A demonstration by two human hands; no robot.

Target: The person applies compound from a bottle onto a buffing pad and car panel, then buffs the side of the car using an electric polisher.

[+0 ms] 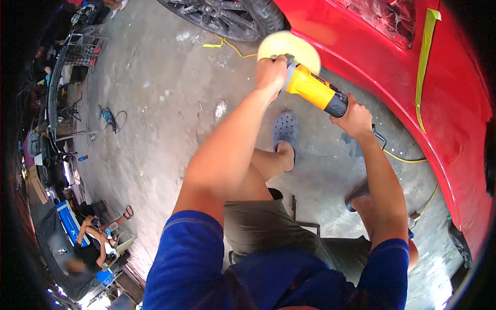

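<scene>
A yellow and black car polisher is held in both hands, slanting across the upper middle of the head view. My left hand is closed around its front end, just behind the pad. My right hand wraps the black rear end. The round, pale yellow polishing pad lies against or very close to the lower edge of the red car body, beside the wheel; I cannot tell whether it touches. Its outline is smeared.
A black car wheel stands at the top. Yellow-green tape runs down the red panel. A yellow cord lies on the concrete floor. A blue power tool rests at left. Another person sits at lower left.
</scene>
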